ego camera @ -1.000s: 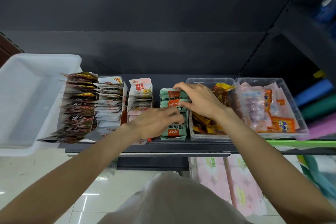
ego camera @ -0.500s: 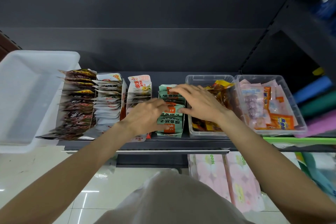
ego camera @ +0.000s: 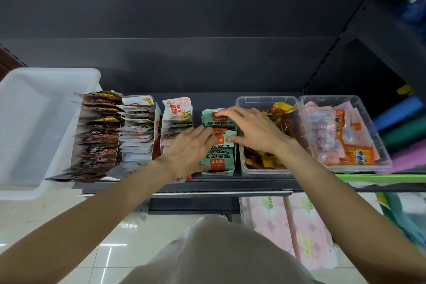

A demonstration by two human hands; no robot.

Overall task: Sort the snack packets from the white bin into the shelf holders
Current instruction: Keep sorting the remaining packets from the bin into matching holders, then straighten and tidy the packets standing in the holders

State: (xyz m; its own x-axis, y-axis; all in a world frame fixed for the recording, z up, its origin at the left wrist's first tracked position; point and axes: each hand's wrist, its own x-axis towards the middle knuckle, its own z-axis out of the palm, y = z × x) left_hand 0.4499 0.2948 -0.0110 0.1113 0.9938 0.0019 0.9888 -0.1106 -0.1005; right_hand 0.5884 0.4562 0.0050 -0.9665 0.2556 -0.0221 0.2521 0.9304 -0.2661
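Observation:
A row of green snack packets (ego camera: pixel 217 161) stands in a narrow white holder on the dark shelf. My right hand (ego camera: pixel 252 130) spans the back half of the row from above, with its fingers at the rear packet and its thumb against a middle one, and grips that bunch. My left hand (ego camera: pixel 189 148) comes in from the left with fairly straight fingers, whose tips press on a middle packet beside my right thumb. The white bin (ego camera: pixel 34 127) sits at the shelf's left end.
Left of the green row stand holders of dark brown packets (ego camera: pixel 98 136), white packets (ego camera: pixel 137 131) and white-orange packets (ego camera: pixel 177 110). To the right sit two clear tubs (ego camera: pixel 267 169), (ego camera: pixel 359 167) with mixed packets. A green shelf lip (ego camera: pixel 380 178) runs at right, with pink packs (ego camera: pixel 288 226) below.
My left hand has slid from the front of the green row up to its middle. My right hand stays spread over the back packets. The view has shifted slightly.

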